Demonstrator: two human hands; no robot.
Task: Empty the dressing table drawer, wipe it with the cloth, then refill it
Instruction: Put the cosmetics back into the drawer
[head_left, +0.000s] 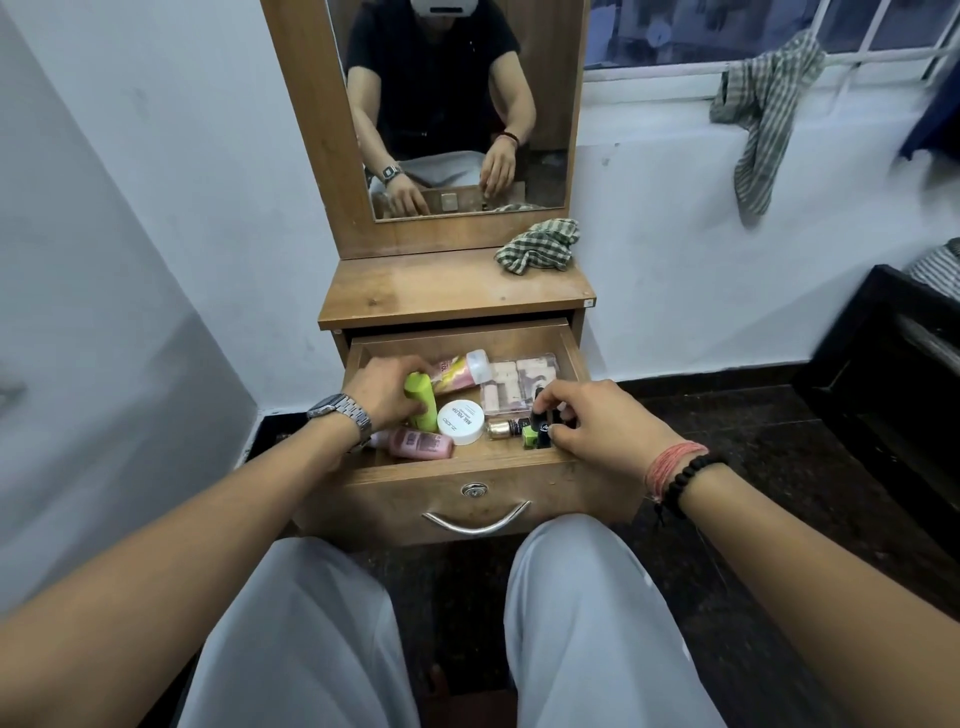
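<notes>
A striped cloth (763, 109) hangs from the window sill (649, 85). A dark wooden bed frame (883, 364) stands on the dark floor (727, 415).

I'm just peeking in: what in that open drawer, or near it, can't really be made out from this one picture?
- Head view: the lower part of the lime green bottle is covered by the left hand.
- The small black item is mostly hidden by the right hand; what it is cannot be told.
- The pink bottle has print too blurred to read.
- The wooden drawer hides its back corners under the tabletop.

Open drawer (566, 343) of cosmetics, left hand (382, 389) gripping green bottle (422, 402), right hand (597, 426) pinching black tube (540, 418)
</notes>
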